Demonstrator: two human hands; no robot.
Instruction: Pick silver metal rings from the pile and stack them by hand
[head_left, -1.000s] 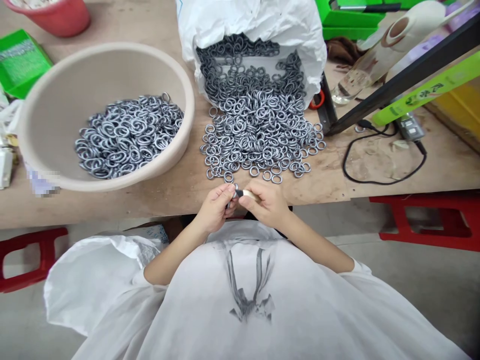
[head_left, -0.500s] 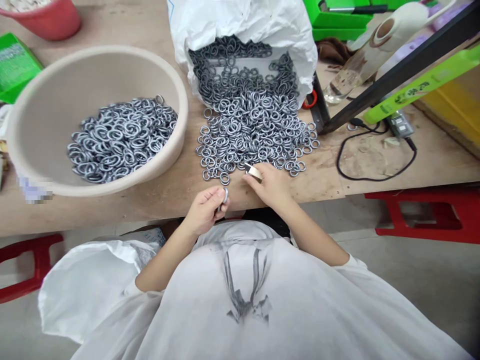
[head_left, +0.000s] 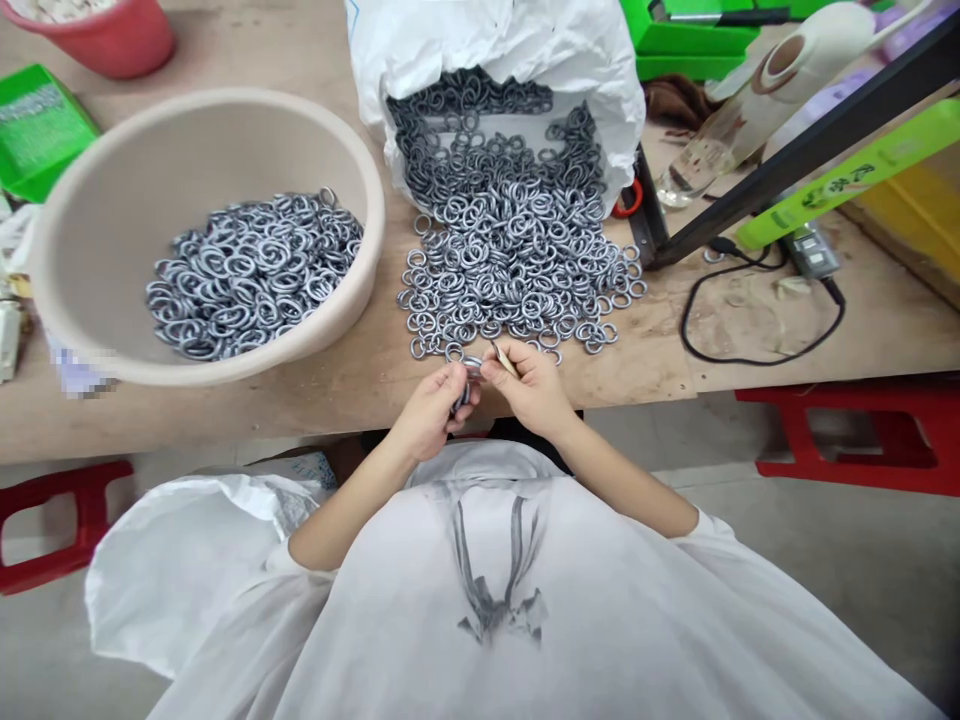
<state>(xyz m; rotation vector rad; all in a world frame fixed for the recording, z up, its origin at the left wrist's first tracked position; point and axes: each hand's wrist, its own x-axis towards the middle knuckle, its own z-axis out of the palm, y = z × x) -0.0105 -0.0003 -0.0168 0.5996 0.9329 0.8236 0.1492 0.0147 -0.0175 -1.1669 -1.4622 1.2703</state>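
Observation:
My left hand (head_left: 435,405) is closed around grey rings, some of them tucked inside the curled fingers. One ring (head_left: 472,367) sticks out at its fingertips, where the two hands meet. My right hand (head_left: 534,388) is closed on a small tool with a flat cream handle (head_left: 507,361) and a thin dark tip; its exact kind is unclear. The right fingertips touch or nearly touch that ring. Just beyond both hands spreads a heap of grey rings (head_left: 517,250), spilling from the mouth of a white sack (head_left: 487,35).
On the left stands a large beige basin (head_left: 90,250) holding many rings. Behind it are a green bin (head_left: 37,130) and a red tub (head_left: 127,40). A black metal bar (head_left: 750,190), black cable (head_left: 686,320) and clear bottle (head_left: 694,165) occupy the right. Red stools (head_left: 780,400) flank the bench.
My hands have come together; the right moved slightly nearer my body, the left forward and right. The ring at the left fingertips now meets the right hand. The view has shifted slightly.

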